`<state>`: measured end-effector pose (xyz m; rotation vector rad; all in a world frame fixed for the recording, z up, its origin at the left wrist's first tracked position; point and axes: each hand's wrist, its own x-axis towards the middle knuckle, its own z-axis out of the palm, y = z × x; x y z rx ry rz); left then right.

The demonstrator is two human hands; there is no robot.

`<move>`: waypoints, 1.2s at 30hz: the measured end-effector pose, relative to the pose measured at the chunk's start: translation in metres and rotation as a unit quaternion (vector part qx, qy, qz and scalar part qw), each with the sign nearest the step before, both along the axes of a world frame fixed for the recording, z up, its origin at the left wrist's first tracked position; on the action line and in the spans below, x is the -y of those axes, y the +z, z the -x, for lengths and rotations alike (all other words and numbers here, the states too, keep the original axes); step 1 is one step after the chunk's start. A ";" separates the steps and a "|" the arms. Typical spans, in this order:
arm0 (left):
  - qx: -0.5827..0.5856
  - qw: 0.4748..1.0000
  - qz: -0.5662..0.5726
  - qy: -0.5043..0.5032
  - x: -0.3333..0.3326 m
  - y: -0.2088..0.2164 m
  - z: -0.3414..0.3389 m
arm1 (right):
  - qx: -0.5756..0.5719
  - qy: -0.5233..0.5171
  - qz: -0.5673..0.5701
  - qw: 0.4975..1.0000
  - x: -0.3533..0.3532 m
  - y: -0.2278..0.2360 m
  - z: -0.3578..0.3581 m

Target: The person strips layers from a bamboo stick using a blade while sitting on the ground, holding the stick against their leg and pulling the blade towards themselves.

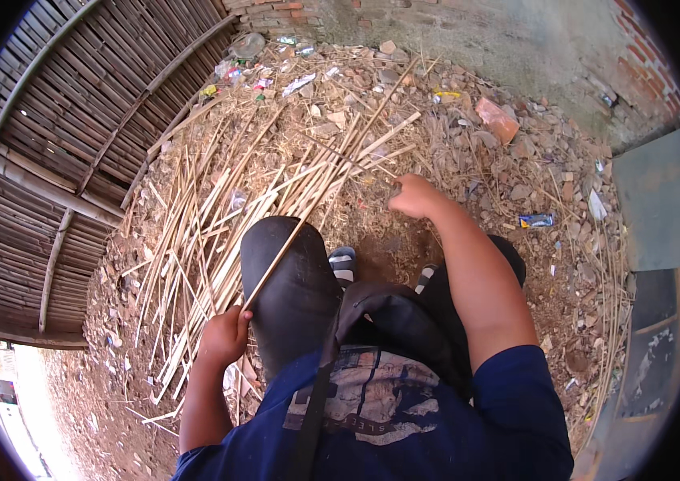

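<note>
My left hand [224, 337] is closed on the near end of a long, thin bamboo strip [282, 255]. The strip slants up across my left knee and out over the ground ahead. My right hand [414, 197] is a fist in front of my right knee. From it a long, thin, dark piece [345, 155] points up and left, crossing the strip; whether it is a blade or a stick I cannot make out. Under and beside the strip lies a loose heap of pale split bamboo strips [219, 232], spread to the left of my left leg.
A bamboo-slat wall [75, 96] rises on the left, a brick and plaster wall [468, 40] at the back. Grey panels [660, 200] stand at the right. Rubble, shavings, a reddish block [497, 120] and a blue wrapper [536, 220] litter the dirt.
</note>
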<state>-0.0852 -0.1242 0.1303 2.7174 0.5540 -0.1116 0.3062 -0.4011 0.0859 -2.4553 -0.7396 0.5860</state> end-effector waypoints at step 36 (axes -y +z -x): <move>-0.009 1.000 0.003 -0.007 -0.005 -0.014 0.000 | -0.028 0.044 0.041 0.998 -0.013 0.018 0.012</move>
